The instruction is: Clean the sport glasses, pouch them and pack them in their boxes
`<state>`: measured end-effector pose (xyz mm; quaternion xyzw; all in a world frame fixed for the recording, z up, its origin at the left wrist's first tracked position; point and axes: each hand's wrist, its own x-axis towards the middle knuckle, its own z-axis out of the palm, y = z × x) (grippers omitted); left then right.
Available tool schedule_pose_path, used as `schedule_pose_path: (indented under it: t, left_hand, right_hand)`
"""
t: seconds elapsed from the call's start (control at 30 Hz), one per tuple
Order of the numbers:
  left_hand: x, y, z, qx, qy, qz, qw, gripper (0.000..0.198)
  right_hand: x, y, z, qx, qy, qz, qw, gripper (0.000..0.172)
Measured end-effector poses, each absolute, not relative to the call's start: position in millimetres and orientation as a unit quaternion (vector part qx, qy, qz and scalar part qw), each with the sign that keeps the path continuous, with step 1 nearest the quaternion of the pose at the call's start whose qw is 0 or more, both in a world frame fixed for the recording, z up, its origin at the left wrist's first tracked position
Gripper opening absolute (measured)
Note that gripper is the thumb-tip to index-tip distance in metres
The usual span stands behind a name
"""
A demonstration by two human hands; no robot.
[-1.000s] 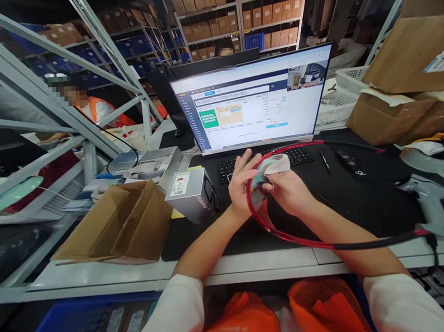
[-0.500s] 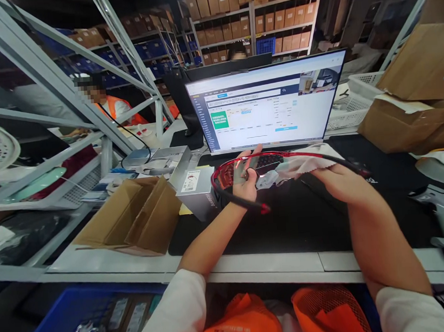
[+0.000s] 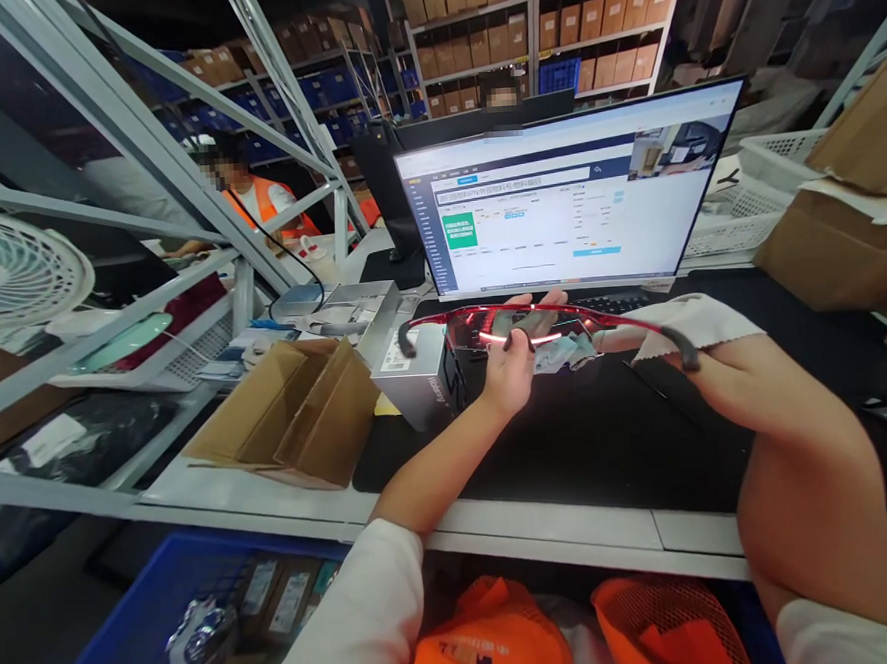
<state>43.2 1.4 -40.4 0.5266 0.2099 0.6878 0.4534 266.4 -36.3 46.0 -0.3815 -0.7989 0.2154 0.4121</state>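
Observation:
Red-tinted sports glasses (image 3: pixel 473 328) with dark temple tips are held up over the black desk mat (image 3: pixel 571 454), in front of the monitor. My left hand (image 3: pixel 511 376) is closed on them near the nose bridge, thumb on the near side and fingers behind the lens. My right hand (image 3: pixel 731 366) holds a pale zigzag-edged cloth (image 3: pixel 702 318), bunched over its fingers beside the right temple arm. Its fingertips are partly hidden by glasses and cloth. Crumpled clear plastic (image 3: pixel 565 353) shows below the lens; what it rests on I cannot tell.
A grey product box (image 3: pixel 417 389) and an open cardboard carton (image 3: pixel 298 411) stand left of my hands. Behind are the monitor (image 3: pixel 556 205) and a keyboard (image 3: pixel 614 303). Cartons (image 3: pixel 821 244) are stacked at right, a fan (image 3: pixel 19 268) at left. Two people sit beyond the desk.
The glasses have turned from tilted to nearly level, their temple arms now pointing toward me. My right hand and the cloth have drawn back from the lens to the right. My view has shifted left.

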Motion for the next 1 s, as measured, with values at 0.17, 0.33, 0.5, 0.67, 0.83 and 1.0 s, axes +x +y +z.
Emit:
schedule_pose_path:
  t: [0.17,0.33,0.5,0.67,0.83,1.0]
  left_hand:
    - [39,19,-41,0.481,0.254,0.767,0.341,0.044]
    - [32,19,-48,0.629,0.313,0.693,0.163,0.042]
    - [26,10,-38,0.709,0.305,0.636,0.0,0.037]
    - [9,21,-26,0.641,0.331,0.691,0.046,0.034]
    - [-2,27,-17,0.495,0.287,0.785,0.238,0.053]
    - [-2,19,-8,0.475,0.249,0.796,0.28,0.045]
  right_hand:
    - [245,-42,31,-0.357,-0.819,0.214,0.395,0.034]
    - [193,-34,-5,-0.309,-0.764,0.269,0.498,0.032]
    - [175,-27,-17,-0.339,-0.625,0.35,0.61,0.006]
    - [214,-12,3,-0.366,-0.59,0.282,0.662,0.019]
    - [291,26,8,-0.476,-0.718,0.274,0.427,0.018]
    - [293,51,-12,-0.643,-0.752,0.125,0.068,0.028]
